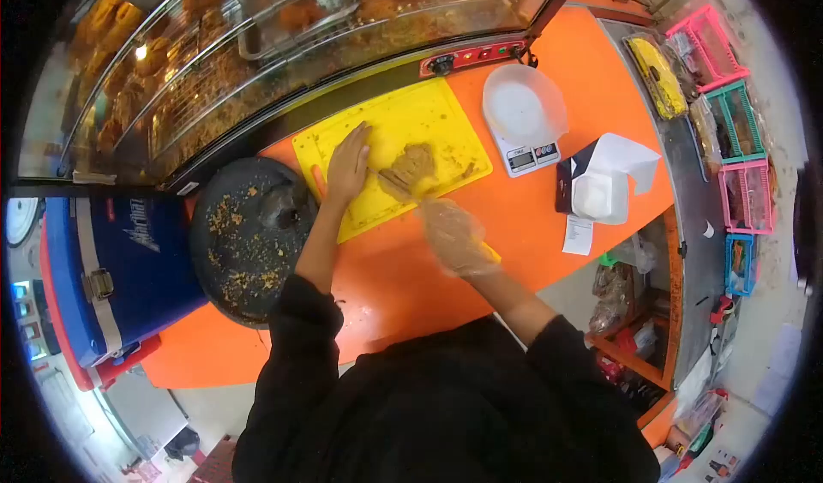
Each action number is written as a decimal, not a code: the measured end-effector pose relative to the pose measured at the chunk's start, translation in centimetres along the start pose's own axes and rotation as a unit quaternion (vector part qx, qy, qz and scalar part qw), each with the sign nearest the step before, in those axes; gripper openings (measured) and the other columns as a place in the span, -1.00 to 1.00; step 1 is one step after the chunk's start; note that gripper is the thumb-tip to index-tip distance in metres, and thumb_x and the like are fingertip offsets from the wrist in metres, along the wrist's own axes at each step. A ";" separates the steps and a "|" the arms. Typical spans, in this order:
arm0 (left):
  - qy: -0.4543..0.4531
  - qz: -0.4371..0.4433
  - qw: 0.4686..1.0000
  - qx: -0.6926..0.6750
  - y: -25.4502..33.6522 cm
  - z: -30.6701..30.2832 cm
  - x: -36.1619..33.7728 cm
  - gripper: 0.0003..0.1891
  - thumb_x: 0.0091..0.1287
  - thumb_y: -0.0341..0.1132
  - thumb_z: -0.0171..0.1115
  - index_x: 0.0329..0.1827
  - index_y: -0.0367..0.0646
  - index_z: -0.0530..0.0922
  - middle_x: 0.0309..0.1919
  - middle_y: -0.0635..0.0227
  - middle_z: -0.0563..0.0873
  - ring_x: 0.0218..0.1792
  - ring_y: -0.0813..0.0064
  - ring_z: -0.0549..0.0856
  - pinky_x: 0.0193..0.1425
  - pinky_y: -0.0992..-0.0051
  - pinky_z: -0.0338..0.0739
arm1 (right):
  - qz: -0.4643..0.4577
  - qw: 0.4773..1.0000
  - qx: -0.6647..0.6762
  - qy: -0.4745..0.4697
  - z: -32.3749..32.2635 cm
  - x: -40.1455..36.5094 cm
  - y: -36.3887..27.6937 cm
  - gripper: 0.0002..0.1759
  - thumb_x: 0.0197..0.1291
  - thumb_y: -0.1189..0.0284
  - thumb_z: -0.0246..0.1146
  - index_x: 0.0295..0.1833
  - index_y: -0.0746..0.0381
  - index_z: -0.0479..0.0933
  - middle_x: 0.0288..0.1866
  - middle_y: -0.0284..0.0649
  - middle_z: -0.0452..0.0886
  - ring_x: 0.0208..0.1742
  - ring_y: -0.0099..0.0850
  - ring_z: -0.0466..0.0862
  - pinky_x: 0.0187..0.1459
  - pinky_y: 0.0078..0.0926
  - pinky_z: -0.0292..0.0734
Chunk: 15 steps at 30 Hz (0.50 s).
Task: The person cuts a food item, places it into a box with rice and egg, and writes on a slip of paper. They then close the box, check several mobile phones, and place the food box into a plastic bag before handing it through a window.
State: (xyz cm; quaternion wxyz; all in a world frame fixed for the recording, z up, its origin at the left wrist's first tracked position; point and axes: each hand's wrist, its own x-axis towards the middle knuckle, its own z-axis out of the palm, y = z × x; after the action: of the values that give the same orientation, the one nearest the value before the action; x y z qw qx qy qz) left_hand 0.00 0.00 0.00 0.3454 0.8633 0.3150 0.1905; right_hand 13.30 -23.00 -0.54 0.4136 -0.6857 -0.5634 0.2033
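My left hand (349,164) is bare and lies flat on the left part of a yellow cutting board (321,144), its fingers stretched out. Beside it on the board is a flattened brown piece of food (411,164), perhaps meat, with crumbs and smears around. My right hand (453,234), in a clear plastic glove, is closed at the board's lower edge, near that piece. A yellow handle end (490,252) sticks out behind this hand; the rest of the tool is hidden or too blurred to make out.
A heated display case (283,80) with fried food stands behind the board. At left are a dark stone mortar (249,234) with crumbs and a blue cool box (141,260). At right are a kitchen scale (523,110), a white open box (613,179) and coloured baskets (744,196).
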 end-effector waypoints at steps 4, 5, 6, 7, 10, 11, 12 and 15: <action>0.047 0.092 0.991 0.088 -0.3 -3.6 5.1 -0.50 0.45 -0.14 -0.23 0.39 -0.14 0.19 0.40 0.12 0.21 0.41 0.16 0.17 0.42 0.20 0.07 | -0.075 0.794 -0.603 -0.003 -1.4 5.6 -2.7 -0.77 0.15 0.42 0.05 -0.08 0.18 0.45 -0.29 -0.29 0.55 -0.25 -0.37 0.59 -0.29 -0.37 0.47; 0.058 0.088 0.993 0.049 0.3 -2.9 4.6 -0.50 0.45 -0.14 -0.24 0.39 -0.14 0.19 0.39 0.13 0.22 0.41 0.16 0.18 0.43 0.23 0.07 | -0.104 0.749 -0.654 0.011 -3.5 5.2 -3.5 -0.76 0.17 0.41 0.05 -0.04 0.19 0.46 -0.28 -0.28 0.56 -0.26 -0.37 0.60 -0.26 -0.39 0.50; 0.049 0.085 0.994 0.041 1.4 -2.5 4.9 -0.50 0.45 -0.14 -0.24 0.39 -0.14 0.19 0.39 0.13 0.22 0.41 0.16 0.18 0.43 0.23 0.07 | -0.132 0.700 -0.701 0.028 -5.6 4.7 -4.4 -0.74 0.20 0.40 0.06 -0.01 0.20 0.47 -0.27 -0.28 0.57 -0.26 -0.37 0.61 -0.22 -0.40 0.52; 0.044 0.107 0.992 0.041 2.3 -2.4 6.0 -0.51 0.45 -0.14 -0.26 0.39 -0.14 0.19 0.39 0.14 0.23 0.41 0.17 0.18 0.43 0.25 0.07 | -0.197 0.790 -0.572 0.100 -7.5 5.8 -3.6 -0.82 0.23 0.38 0.05 -0.10 0.18 0.45 -0.35 -0.30 0.54 -0.33 -0.35 0.58 -0.32 -0.39 0.47; 0.010 0.087 0.996 0.024 3.1 0.4 5.0 -0.52 0.46 -0.14 -0.28 0.38 -0.14 0.20 0.38 0.15 0.25 0.41 0.18 0.19 0.44 0.26 0.06 | -0.133 0.905 -0.405 0.011 -10.5 6.4 -5.3 -0.88 0.27 0.34 0.03 -0.23 0.16 0.39 -0.45 -0.29 0.50 -0.39 -0.30 0.55 -0.42 -0.35 0.41; -0.004 0.068 0.998 0.018 2.8 1.1 5.8 -0.52 0.47 -0.14 -0.29 0.38 -0.14 0.21 0.38 0.16 0.26 0.40 0.18 0.20 0.44 0.26 0.06 | -0.018 0.917 -0.380 -0.124 -11.4 7.3 -5.6 -0.85 0.29 0.32 0.02 -0.26 0.15 0.36 -0.46 -0.27 0.50 -0.40 -0.27 0.55 -0.43 -0.32 0.40; -0.020 0.049 0.998 0.019 3.1 1.3 5.6 -0.53 0.48 -0.13 -0.29 0.36 -0.14 0.25 0.35 0.16 0.30 0.39 0.17 0.22 0.43 0.27 0.08 | -0.015 0.916 -0.381 -0.125 -11.5 7.5 -5.0 -0.85 0.29 0.32 0.02 -0.26 0.15 0.36 -0.46 -0.27 0.50 -0.40 -0.27 0.55 -0.43 -0.32 0.40; -0.029 0.054 0.997 0.037 3.4 1.3 5.8 -0.53 0.48 -0.11 -0.29 0.33 -0.15 0.28 0.32 0.16 0.35 0.38 0.15 0.25 0.43 0.27 0.08 | 0.008 0.946 -0.297 -0.125 -9.7 6.9 -1.9 -0.82 0.30 0.28 0.05 -0.28 0.15 0.38 -0.51 -0.23 0.48 -0.42 -0.24 0.54 -0.42 -0.29 0.45</action>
State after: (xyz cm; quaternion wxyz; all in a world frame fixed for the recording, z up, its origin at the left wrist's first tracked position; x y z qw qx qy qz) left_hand 6.35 1.41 2.15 0.3113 0.8964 0.2643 0.1723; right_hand 21.32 -19.77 7.78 0.1153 -0.7509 -0.6401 0.1142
